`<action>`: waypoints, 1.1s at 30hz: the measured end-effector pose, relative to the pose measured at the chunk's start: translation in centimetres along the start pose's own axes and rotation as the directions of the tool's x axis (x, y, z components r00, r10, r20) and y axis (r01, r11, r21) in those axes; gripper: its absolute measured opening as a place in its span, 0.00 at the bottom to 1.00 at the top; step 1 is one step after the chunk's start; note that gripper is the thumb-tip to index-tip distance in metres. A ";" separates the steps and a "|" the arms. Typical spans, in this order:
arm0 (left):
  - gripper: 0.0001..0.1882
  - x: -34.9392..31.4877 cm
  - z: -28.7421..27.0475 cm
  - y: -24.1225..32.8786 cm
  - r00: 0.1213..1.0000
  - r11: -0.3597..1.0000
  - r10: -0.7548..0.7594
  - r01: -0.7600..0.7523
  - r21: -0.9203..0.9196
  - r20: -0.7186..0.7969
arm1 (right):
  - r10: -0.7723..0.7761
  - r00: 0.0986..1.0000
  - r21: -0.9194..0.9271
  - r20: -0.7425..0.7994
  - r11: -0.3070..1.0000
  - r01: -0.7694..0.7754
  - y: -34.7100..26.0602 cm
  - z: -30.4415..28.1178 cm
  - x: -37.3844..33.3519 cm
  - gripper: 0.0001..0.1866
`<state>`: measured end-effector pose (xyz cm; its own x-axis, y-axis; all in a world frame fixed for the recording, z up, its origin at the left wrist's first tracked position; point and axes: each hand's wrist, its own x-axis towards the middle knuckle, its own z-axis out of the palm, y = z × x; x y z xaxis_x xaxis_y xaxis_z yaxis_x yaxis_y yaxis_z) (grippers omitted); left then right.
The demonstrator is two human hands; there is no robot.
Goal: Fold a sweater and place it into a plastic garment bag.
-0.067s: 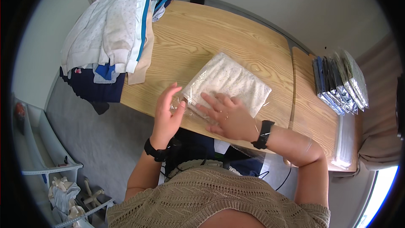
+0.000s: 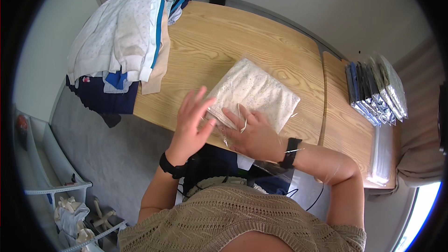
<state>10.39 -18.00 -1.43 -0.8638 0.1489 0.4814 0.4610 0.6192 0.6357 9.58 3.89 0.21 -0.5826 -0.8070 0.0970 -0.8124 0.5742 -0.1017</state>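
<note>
folded white cloth in a clear plastic bag (image 2: 254, 94) lies flat on the near part of the light wooden table (image 2: 219, 42). right hand (image 2: 252, 133) presses flat on its near corner, fingers spread, not gripping. left hand (image 2: 191, 121) stands open at the bag's left edge, fingers straight, just touching it. the bag's long side runs from near left to far right. farther left sits a pile of clothes (image 2: 121, 42); far right, a row of packed bags (image 2: 375, 93).

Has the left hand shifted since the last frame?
Barely, if at all. The left hand is at the same corner of the bagged white garment, near the wooden table's front edge; any shift is too slight to give a direction.
</note>
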 end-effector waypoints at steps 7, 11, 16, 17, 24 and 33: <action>0.25 -0.1 0.5 1.0 0.932 0.963 0.110 -0.186 0.196 0.346 | 0.066 0.996 -0.185 -0.064 0.980 -0.077 -1.2 0.8 -2.7 0.25; 0.27 -0.5 1.0 3.5 0.840 0.914 0.382 -0.405 -0.024 0.385 | 0.123 0.992 -0.199 -0.034 0.972 -0.127 -1.1 0.9 -4.0 0.29; 0.14 -3.2 5.1 3.8 0.775 0.841 0.527 -0.536 -0.081 0.349 | 0.149 0.981 -0.171 -0.120 0.971 -0.168 -1.1 1.5 -3.6 0.29; 0.12 -3.3 5.5 3.5 0.786 0.833 0.529 -0.552 -0.021 0.321 | 0.149 0.978 -0.163 -0.145 0.971 -0.172 -1.0 1.7 -3.5 0.30; 0.05 -3.0 6.4 2.1 0.825 0.836 0.535 -0.548 0.024 0.181 | 0.169 0.981 -0.172 -0.091 0.968 -0.183 -0.4 1.7 -3.2 0.33; 0.04 -4.4 6.0 1.8 0.800 0.822 0.570 -0.559 -0.114 0.187 | 0.166 0.985 -0.103 -0.050 0.980 -0.170 0.7 1.7 -3.2 0.30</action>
<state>13.77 -12.90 -6.05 -0.4663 0.6165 0.6344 0.8845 0.3375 0.3221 10.98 6.66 -1.82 -0.7097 -0.6927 0.1282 -0.6997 0.7143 -0.0143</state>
